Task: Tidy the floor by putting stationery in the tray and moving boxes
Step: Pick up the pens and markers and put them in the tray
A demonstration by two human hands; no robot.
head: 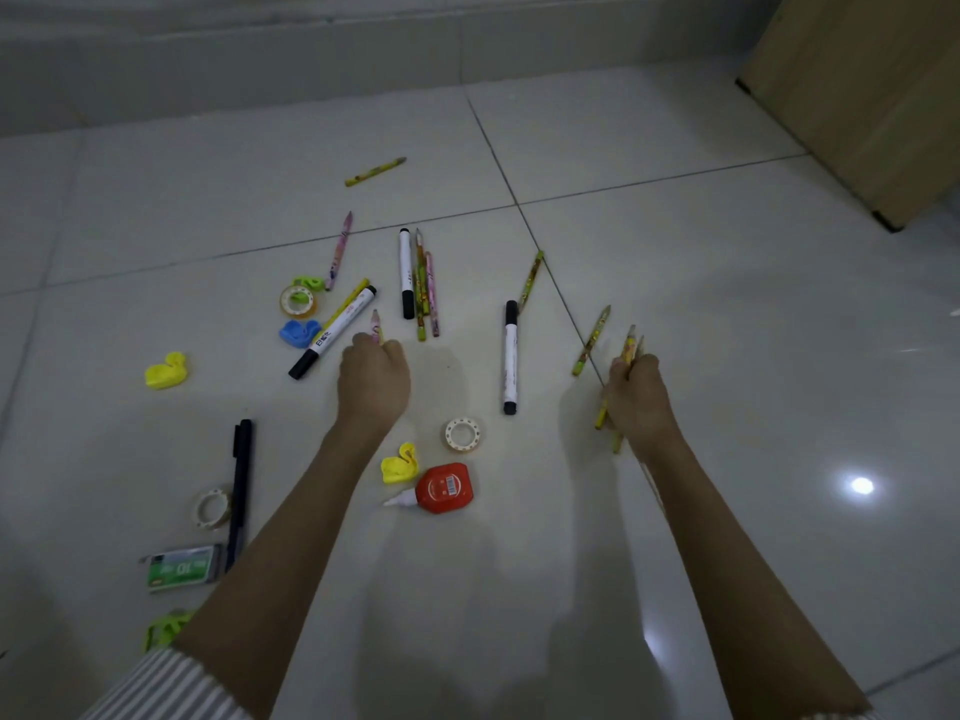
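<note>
Striped sleeve (166, 683) nearest. Left hand (373, 379) closed on one pencil (376, 324); right hand (638, 394) fisted around several pencils (629, 348). Glue bottle (441, 488) and tape ring (462, 434) lie between hands; markers (510, 356) beyond on floor (727, 304).

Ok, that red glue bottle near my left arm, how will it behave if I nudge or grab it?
The red glue bottle lies on its flat side, so it will probably slide, not roll, on the glossy floor tile. It looks like stiff plastic, likely light. Its white nozzle seems capped, so leaking is unlikely.
</note>
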